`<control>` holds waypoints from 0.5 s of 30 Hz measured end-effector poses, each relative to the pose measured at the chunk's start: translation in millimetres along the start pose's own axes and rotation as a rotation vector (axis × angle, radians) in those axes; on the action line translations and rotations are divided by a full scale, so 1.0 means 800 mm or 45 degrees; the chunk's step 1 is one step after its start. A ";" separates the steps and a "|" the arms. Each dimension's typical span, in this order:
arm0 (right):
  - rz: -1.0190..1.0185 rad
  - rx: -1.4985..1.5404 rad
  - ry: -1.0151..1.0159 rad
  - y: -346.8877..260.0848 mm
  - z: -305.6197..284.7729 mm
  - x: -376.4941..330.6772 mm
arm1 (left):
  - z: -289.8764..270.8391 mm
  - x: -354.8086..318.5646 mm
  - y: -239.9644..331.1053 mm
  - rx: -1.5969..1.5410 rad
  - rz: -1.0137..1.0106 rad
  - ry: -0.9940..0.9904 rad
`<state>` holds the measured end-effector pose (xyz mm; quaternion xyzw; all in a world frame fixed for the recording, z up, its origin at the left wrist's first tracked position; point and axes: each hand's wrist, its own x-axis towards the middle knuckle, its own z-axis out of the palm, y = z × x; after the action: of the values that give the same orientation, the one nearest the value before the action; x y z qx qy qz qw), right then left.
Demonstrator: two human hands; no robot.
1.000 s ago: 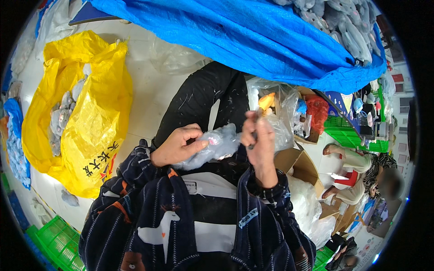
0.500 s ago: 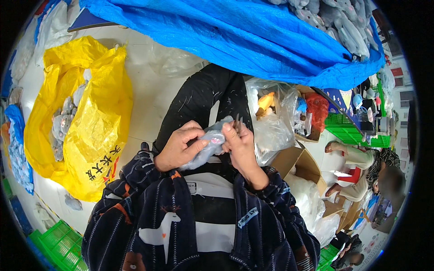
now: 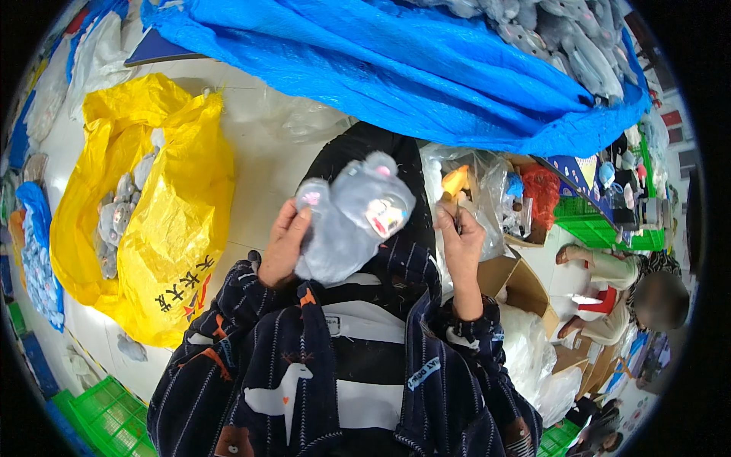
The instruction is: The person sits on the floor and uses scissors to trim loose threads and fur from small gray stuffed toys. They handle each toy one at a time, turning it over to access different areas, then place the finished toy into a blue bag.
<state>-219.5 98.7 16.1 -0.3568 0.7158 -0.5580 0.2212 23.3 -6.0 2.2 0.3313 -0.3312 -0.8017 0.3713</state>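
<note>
A grey plush toy point(image 3: 339, 232) with pink paw pads and a printed face patch hangs over my lap, tilted to the right. My left hand point(image 3: 282, 247) pinches it by its left edge, near one paw. Off to the right of the toy, apart from it, my right hand point(image 3: 463, 247) is closed around a small pair of thread snips point(image 3: 458, 219). Only the narrow dark blades show above the fingers; the handles are hidden in the palm.
To the left stands an open yellow sack point(image 3: 179, 251) with grey plush toys inside. A blue tarp point(image 3: 365, 68) spans the far side, bearing more grey toys point(image 3: 563, 38). Cardboard boxes point(image 3: 525, 286) and clear plastic bags point(image 3: 525, 350) lie to the right, where another person point(image 3: 601, 286) sits.
My hands have moved apart, the right one going rightward with the snips. The plush toy, bunched between both hands before, now shows its face patch and hangs from my left hand alone.
</note>
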 end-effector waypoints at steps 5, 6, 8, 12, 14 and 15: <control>0.526 0.339 -0.050 0.001 0.015 -0.016 | -0.006 0.009 0.002 -0.199 -0.033 -0.019; 0.480 0.371 -0.124 -0.003 0.025 -0.019 | -0.009 0.010 0.002 -0.252 -0.066 -0.017; 0.747 0.571 -0.419 -0.008 0.028 -0.028 | -0.013 0.011 0.000 -0.357 -0.138 -0.008; 0.710 0.755 -0.627 -0.003 0.033 -0.038 | -0.020 0.011 -0.012 -0.484 -0.213 -0.007; 0.550 0.428 -0.540 -0.006 0.028 -0.038 | -0.017 0.012 -0.010 -0.248 -0.096 0.105; 0.470 0.266 -0.496 -0.007 0.026 -0.038 | -0.017 0.012 -0.008 -0.129 -0.035 0.161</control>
<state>-183.5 107.7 13.3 -0.2963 0.6513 -0.5001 0.4878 26.2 -14.4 -13.3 0.3666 -0.2614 -0.7999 0.3968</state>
